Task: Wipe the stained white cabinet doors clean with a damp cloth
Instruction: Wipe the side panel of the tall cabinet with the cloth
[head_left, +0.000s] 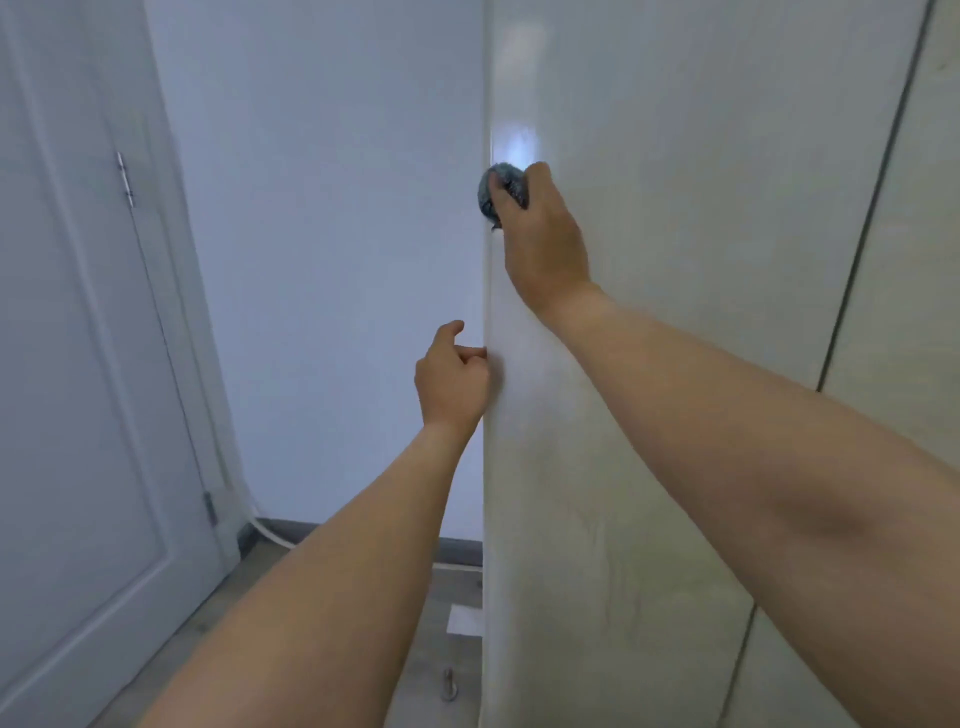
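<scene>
While the door stands ajar, edge-on toward the camera, the entries read as follows.

Cabinet door (675, 260): white, tall, long axis vertical; its free edge runs top to bottom through mid-frame; faint greyish smears show on the lower face.
Cloth (493, 195): dark blue-grey, bunched into a wad; sits on the door's free edge, high up, above both wrists.
Right hand (540, 234): fingers curled round the cloth, pressing it to the edge; this is the hand on the work.
Left hand (452, 369): lower down, just left of the same edge; fingers curled, fingertips seemingly hooked on the edge to steady the door, though the contact is blurred.
Governing relation: the unwiped run of the edge and the smeared lower face lie below the cloth, so the stroke likely travels down the vertical axis toward the left hand, which lies in that path.
Neighbouring door (914, 260): to the right, parted by a dark vertical gap.
Room door (78, 364): far left, with hinges.
Floor (457, 597): grey, a metal stop low in view.
Brands, labels, writing: none legible.
</scene>
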